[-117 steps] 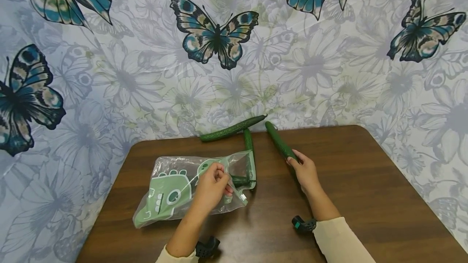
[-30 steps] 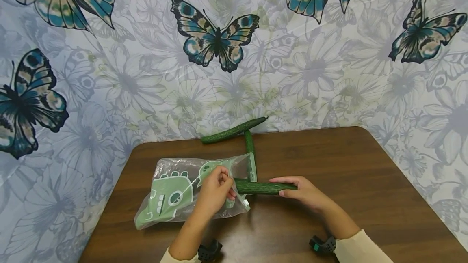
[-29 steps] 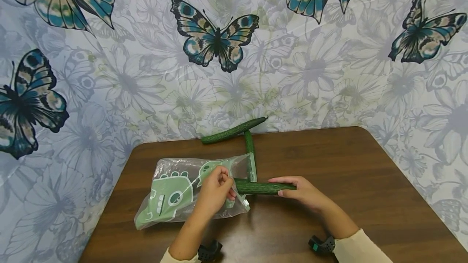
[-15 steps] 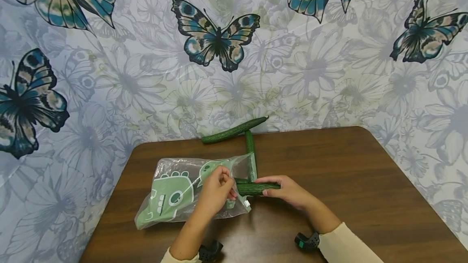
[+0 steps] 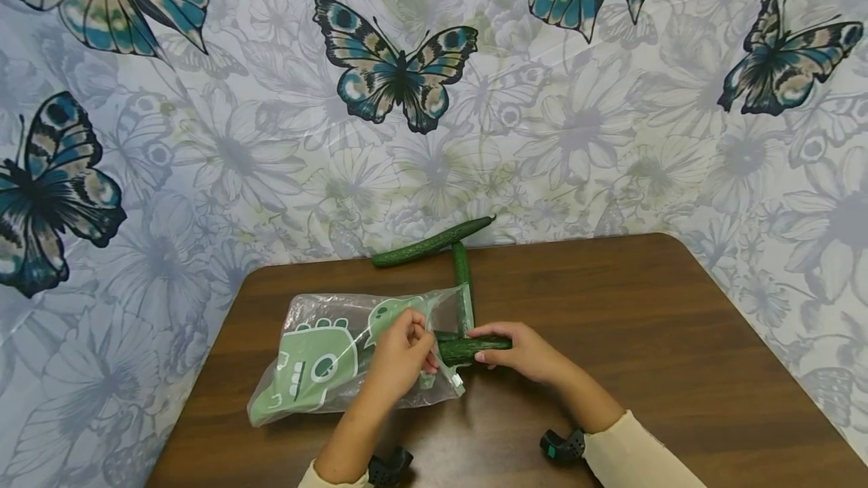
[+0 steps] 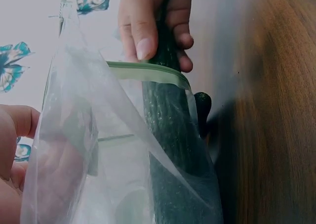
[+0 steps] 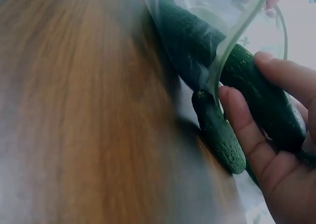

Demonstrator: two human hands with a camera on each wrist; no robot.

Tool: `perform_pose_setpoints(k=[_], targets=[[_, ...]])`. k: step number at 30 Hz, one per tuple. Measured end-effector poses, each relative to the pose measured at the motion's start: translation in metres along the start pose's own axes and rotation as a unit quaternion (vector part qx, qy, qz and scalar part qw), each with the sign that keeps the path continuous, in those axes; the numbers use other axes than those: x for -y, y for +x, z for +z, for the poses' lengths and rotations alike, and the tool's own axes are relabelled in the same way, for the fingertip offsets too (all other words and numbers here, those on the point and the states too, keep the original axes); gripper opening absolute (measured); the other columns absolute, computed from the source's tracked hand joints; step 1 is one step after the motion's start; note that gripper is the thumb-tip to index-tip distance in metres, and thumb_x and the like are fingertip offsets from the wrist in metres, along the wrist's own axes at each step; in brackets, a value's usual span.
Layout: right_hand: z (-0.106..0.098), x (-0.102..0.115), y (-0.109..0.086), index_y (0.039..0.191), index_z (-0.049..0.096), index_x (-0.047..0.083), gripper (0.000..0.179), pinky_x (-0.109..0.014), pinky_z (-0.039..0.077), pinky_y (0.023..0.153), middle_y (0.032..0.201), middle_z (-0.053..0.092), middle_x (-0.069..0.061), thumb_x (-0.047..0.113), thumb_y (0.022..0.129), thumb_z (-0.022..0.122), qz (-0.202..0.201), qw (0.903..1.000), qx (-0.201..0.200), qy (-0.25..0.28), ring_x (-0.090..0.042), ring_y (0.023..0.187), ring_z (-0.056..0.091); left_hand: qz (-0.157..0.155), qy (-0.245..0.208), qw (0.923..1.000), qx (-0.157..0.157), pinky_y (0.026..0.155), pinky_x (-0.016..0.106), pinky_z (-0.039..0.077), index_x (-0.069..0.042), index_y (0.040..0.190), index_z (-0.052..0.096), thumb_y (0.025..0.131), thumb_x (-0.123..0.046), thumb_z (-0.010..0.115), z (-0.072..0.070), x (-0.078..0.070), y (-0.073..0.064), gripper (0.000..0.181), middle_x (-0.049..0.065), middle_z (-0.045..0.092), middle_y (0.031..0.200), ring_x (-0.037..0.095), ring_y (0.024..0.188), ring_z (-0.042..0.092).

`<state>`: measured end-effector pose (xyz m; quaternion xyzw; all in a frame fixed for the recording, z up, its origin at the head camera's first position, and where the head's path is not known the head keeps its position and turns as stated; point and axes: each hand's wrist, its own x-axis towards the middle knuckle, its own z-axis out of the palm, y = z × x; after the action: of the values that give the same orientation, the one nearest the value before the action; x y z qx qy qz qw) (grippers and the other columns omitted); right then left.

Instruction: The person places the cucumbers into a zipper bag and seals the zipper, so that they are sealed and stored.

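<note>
A clear zip bag (image 5: 308, 360) with a green dinosaur print lies on the table, its mouth to the right. My left hand (image 5: 398, 356) pinches the upper edge of that mouth. With its thumb and fingers, my right hand (image 5: 522, 354) grips the outer end of a cucumber (image 5: 459, 352). Most of this cucumber is inside the bag, as the left wrist view shows through the clear plastic (image 6: 168, 130). A second cucumber (image 7: 219, 135) lies just outside the bag's mouth, close under the right fingers. Dark green also shows in the bag beside the held cucumber.
One cucumber (image 5: 434, 242) lies slantwise at the table's back edge, by the butterfly-patterned wall cloth (image 5: 576, 126). It meets the far end of another cucumber (image 5: 463, 266) that runs toward the bag's mouth. The brown wooden table (image 5: 644, 322) extends to the right.
My right hand has brought its cucumber from the back of the table to the bag's mouth, then slid it leftward deeper inside. The left hand has stayed at the bag's edge.
</note>
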<state>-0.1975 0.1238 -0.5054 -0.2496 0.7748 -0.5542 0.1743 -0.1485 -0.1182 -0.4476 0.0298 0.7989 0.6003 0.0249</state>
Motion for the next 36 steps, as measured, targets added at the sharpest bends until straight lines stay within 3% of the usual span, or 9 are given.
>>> perform_pose_setpoints(k=[3,7,10,16,23,31,36], targets=[[-0.004,-0.003,-0.003,0.134,0.064,0.007,0.045,-0.026,0.061,0.08,0.123,0.069,-0.016,0.022,0.092,0.074,0.005,1.0,-0.004,0.004,-0.012,0.091,0.068,0.0,-0.005,1.0,-0.002,0.052,0.032,0.062,-0.003,0.103,0.054,0.095,-0.003,0.054,0.0,0.0,0.0,0.008,0.014,0.065,0.079,0.02,0.056,0.067],[-0.011,-0.008,-0.008,0.137,0.06,0.002,0.046,-0.02,0.057,0.088,0.13,0.065,-0.018,0.012,0.093,0.07,0.016,0.9978,-0.007,0.063,-0.011,0.105,0.065,0.001,-0.01,0.9999,-0.004,0.052,0.032,0.062,-0.004,0.104,0.054,0.095,-0.004,0.055,-0.001,-0.001,0.0,0.009,0.014,0.065,0.08,0.021,0.057,0.067],[-0.014,-0.011,-0.01,0.139,0.056,-0.002,0.045,-0.021,0.059,0.09,0.128,0.064,-0.02,0.008,0.096,0.065,0.018,0.9954,0.001,0.094,-0.013,0.106,0.067,0.0,-0.007,1.0,-0.004,0.053,0.032,0.063,-0.004,0.105,0.054,0.095,-0.004,0.056,-0.001,-0.002,0.0,0.01,0.015,0.066,0.081,0.023,0.058,0.068],[-0.015,-0.007,-0.011,0.139,0.056,-0.003,0.045,-0.028,0.061,0.091,0.126,0.066,-0.022,0.014,0.098,0.065,0.002,0.997,-0.004,0.077,-0.013,0.104,0.07,0.001,0.004,1.0,0.0,0.052,0.032,0.062,-0.004,0.104,0.054,0.095,-0.004,0.053,-0.001,0.0,0.001,0.009,0.013,0.065,0.08,0.02,0.056,0.067],[-0.003,0.001,-0.001,0.139,0.057,-0.002,0.045,-0.02,0.059,0.091,0.131,0.064,-0.023,0.015,0.098,0.066,-0.012,0.9964,-0.011,0.083,-0.023,0.108,0.071,0.005,0.007,1.0,0.002,0.052,0.032,0.062,-0.002,0.104,0.054,0.095,-0.004,0.053,0.0,0.001,0.001,0.009,0.012,0.064,0.078,0.02,0.055,0.067],[0.01,0.011,0.014,0.137,0.059,0.0,0.044,-0.024,0.06,0.088,0.129,0.065,-0.021,0.017,0.097,0.067,-0.023,0.9958,-0.009,0.088,-0.01,0.101,0.07,0.013,0.01,0.9999,0.005,0.052,0.031,0.062,0.001,0.106,0.054,0.094,-0.003,0.053,0.001,0.002,0.002,0.013,0.013,0.065,0.078,0.019,0.055,0.067],[0.022,0.014,0.022,0.141,0.055,-0.002,0.046,-0.026,0.061,0.091,0.136,0.057,-0.024,0.014,0.099,0.064,-0.015,0.9941,0.003,0.108,-0.018,0.106,0.072,0.01,0.014,0.9998,0.007,0.053,0.031,0.063,-0.002,0.105,0.055,0.095,-0.005,0.053,0.001,0.001,0.001,0.011,0.011,0.065,0.079,0.019,0.056,0.068]])
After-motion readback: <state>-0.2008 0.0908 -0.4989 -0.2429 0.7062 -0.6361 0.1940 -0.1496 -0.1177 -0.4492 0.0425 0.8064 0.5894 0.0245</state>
